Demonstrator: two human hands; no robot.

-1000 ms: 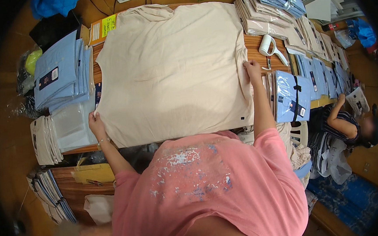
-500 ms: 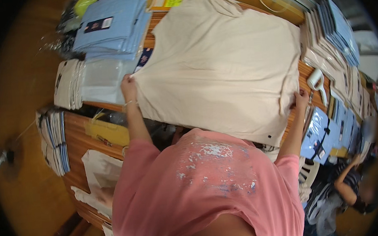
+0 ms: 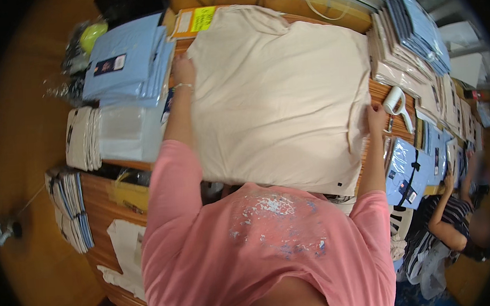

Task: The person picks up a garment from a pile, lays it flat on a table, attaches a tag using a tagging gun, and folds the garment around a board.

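I see a cream shirt [image 3: 281,99] across the table [image 3: 379,90], left hand [image 3: 183,71] at its far-left edge, right hand [image 3: 376,116] at its right, finger opening and hold unclear; even tension should limit creasing.

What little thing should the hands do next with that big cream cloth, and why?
Maybe the right hand should gently smooth the cream cloth outward, because creases run across it near that hand, while the left hand is at the opposite edge.

Apparel workshop, spread cream garment [image 3: 281,99], wooden worktable [image 3: 378,90], bagged clothing stacks [image 3: 127,47]
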